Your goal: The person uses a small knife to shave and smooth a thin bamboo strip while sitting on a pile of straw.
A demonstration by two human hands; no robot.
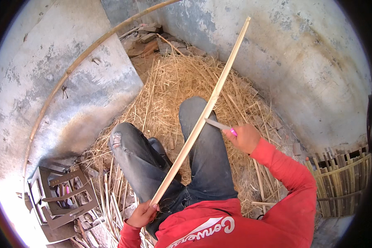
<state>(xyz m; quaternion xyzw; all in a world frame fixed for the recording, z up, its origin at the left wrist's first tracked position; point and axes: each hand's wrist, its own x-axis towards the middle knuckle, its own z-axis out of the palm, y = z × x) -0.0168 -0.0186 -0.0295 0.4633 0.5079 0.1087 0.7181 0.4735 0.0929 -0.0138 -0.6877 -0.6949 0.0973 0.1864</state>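
Observation:
A long, pale split bamboo strip (206,111) slants across my lap, from low left up to the far right. Its lower end is gripped by my left hand (142,214), fingers closed round it near my hip. In my right hand (244,138) is a knife (217,124) with a pink-marked handle. The blade's tip meets the edge of the strip, or lies just beside it, above my right thigh. My legs in worn dark jeans (208,153) are bent under the strip.
Bamboo shavings (173,82) heap on the floor ahead. A long bamboo pole (70,70) curves along the left wall. Broken bricks (149,33) lie in the far corner. At the left stands a dark frame-like object (66,196); at the right, a slatted bamboo basket (343,182).

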